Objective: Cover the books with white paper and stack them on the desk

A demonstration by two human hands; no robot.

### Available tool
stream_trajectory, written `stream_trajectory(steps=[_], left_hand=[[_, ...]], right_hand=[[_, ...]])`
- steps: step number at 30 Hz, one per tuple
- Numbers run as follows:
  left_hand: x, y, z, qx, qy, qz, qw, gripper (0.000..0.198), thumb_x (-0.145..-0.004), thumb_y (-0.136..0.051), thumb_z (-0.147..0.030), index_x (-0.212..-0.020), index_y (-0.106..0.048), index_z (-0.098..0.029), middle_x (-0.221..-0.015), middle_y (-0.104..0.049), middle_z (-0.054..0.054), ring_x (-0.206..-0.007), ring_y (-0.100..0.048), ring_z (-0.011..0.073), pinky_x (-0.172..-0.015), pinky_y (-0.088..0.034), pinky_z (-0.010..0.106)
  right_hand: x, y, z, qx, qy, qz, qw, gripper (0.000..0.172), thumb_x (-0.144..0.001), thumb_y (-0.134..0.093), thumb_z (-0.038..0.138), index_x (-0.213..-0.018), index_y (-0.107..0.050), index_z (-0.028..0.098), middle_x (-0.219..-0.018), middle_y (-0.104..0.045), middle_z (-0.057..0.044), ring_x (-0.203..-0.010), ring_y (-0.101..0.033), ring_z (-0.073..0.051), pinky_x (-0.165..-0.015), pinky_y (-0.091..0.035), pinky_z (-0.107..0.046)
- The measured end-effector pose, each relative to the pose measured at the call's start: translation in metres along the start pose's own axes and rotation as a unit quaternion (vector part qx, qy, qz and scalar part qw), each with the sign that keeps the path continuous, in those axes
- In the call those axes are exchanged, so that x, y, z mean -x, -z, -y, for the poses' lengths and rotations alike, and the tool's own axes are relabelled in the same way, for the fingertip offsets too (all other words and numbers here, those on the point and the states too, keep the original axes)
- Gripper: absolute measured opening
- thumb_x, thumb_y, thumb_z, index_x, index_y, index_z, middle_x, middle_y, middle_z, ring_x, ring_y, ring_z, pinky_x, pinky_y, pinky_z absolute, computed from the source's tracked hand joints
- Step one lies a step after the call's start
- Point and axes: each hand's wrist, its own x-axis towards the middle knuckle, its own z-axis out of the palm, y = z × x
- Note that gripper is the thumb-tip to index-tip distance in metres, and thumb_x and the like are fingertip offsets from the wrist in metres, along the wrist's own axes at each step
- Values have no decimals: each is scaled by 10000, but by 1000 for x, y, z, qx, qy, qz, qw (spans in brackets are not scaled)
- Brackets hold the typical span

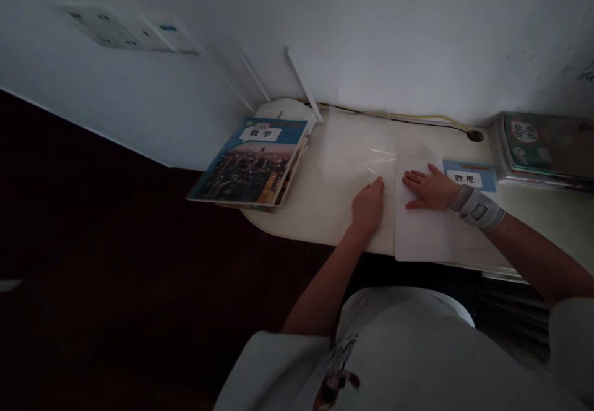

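A clear plastic film point(359, 142) lies on the desk, its shiny creases catching the light. My left hand point(368, 207) is closed at the film's lower right part, fingers curled in; the exact hold is partly hidden. My right hand point(432, 189), with a grey band at the wrist, lies flat with fingers spread on a white sheet or inner cover point(422, 237). Beneath and to the right of that hand is a book with a blue band and a "物理" label point(465, 178). My forearm covers part of it.
A "数学" textbook point(253, 166) tops a small pile at the desk's left end, overhanging its edge. Another stack of books point(547, 145) stands at the right. Yellow and black cables point(417, 117) run along the wall to a desk hole. Wall sockets point(125, 30) are at upper left.
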Motion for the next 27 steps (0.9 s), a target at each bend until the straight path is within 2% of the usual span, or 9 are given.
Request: stream_trajectory(steps=[4, 7, 10, 14, 16, 18, 21, 25, 27], left_hand=[[-2, 2, 0, 53, 17, -36, 998, 370, -964, -339, -236, -1245, -567, -154, -1083, -705, 100, -971, -661, 191, -872, -485, 325], [-2, 4, 2, 97, 24, -86, 991, 340, -954, -354, -222, -1163, -616, -168, -1092, -702, 83, -980, -655, 173, -891, -478, 303], [1, 7, 3, 105, 22, -93, 990, 346, -952, -339, -200, -1166, -608, -162, -1131, -687, 85, -1017, -640, 165, -919, -469, 302], [12, 11, -5, -1, -79, -53, 995, 379, -945, -377, -233, -1284, -531, -160, -1370, -536, 96, -1343, -387, 228, -1122, -269, 449], [19, 13, -11, -54, -134, 10, 989, 414, -943, -407, -326, -1323, -500, -192, -1439, -461, 74, -1409, -258, 277, -1136, -166, 559], [25, 13, -16, -83, -145, 73, 983, 463, -939, -407, -395, -1353, -471, -197, -1458, -431, 78, -1405, -247, 327, -1098, -172, 637], [26, 12, -17, -102, -133, 104, 980, 500, -949, -374, -395, -1404, -406, -189, -1493, -368, 95, -1394, -258, 358, -1063, -208, 664], [24, 10, -14, -108, -136, 107, 979, 486, -958, -352, -343, -1422, -379, -200, -1511, -335, 84, -1404, -240, 346, -1077, -200, 645], [24, 9, -13, -102, -136, 100, 980, 509, -951, -368, -383, -1425, -371, -197, -1506, -346, 91, -1405, -238, 342, -1082, -190, 643]], right_hand=[[6, -2, -7, -10, 29, 0, 1000, 743, -870, -397, 626, -1418, -377, 124, -1478, -350, -195, -1338, -376, -337, -1066, -225, -614], [5, -2, -7, -16, 36, 1, 999, 741, -876, -394, 618, -1422, -369, 117, -1484, -339, -190, -1346, -359, -346, -1060, -226, -625], [-1, -2, -2, -21, 29, -4, 999, 737, -884, -388, 610, -1433, -350, 119, -1495, -318, -184, -1356, -340, -347, -1065, -213, -628], [-16, 1, 7, -26, 24, -12, 999, 717, -896, -395, 580, -1435, -340, 111, -1502, -308, -181, -1364, -327, -343, -1069, -207, -633], [-21, 6, 12, -22, 14, -14, 1000, 670, -911, -408, 531, -1424, -358, 103, -1500, -316, -178, -1361, -336, -333, -1074, -213, -623], [-19, 12, 20, -12, -12, -26, 1000, 599, -926, -418, 467, -1391, -409, 90, -1476, -364, -186, -1349, -359, -326, -1078, -228, -603], [5, 21, 43, 10, -35, -67, 997, 489, -934, -432, 380, -1308, -509, 74, -1386, -483, -209, -1309, -415, -329, -1070, -265, -572], [56, 19, 85, 12, 85, -83, 993, 610, -826, -576, 535, -1287, -534, 137, -1358, -517, -191, -1263, -459, -333, -1038, -321, -561], [73, 11, 99, 21, 104, -96, 990, 618, -767, -653, 535, -1246, -571, 153, -1350, -522, -190, -1273, -440, -346, -1048, -295, -582]])
